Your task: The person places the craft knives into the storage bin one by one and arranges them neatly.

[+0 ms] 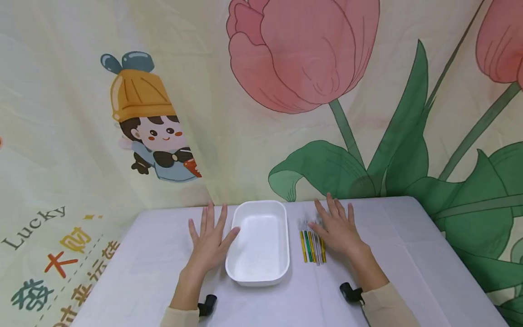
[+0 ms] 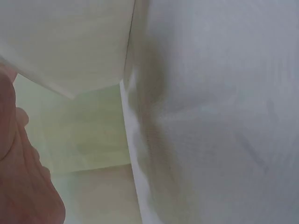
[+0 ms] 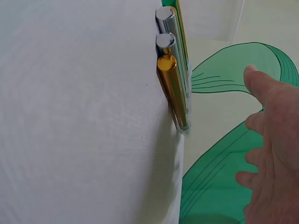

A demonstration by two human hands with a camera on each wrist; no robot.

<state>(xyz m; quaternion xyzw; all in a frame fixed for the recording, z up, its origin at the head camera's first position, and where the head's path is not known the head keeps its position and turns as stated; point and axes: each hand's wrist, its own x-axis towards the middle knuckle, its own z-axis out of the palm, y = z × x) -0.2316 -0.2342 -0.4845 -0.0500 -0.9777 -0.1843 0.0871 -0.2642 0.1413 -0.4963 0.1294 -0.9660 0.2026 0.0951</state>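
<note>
A white rectangular tray (image 1: 257,282) with rounded corners lies on the table, and nothing is inside it. Spread wide, the left hand (image 1: 208,247) hovers beside its left edge, thumb overlapping the rim in the head view; contact cannot be told. To the tray's right is a row of slim metallic sticks (image 1: 309,247) in gold, green and silver, with clear far ends. The right hand (image 1: 340,234), fingers apart, is above and to the right of them, holding nothing. The right wrist view shows the sticks' flat shiny ends (image 3: 167,63) apart from that hand.
A white cloth covers the table (image 1: 408,254). Behind it hangs a printed backdrop (image 1: 229,150) with tulips and a cartoon figure. Each wrist carries a small black camera, one at the left wrist (image 1: 208,305) and one at the right wrist (image 1: 350,293).
</note>
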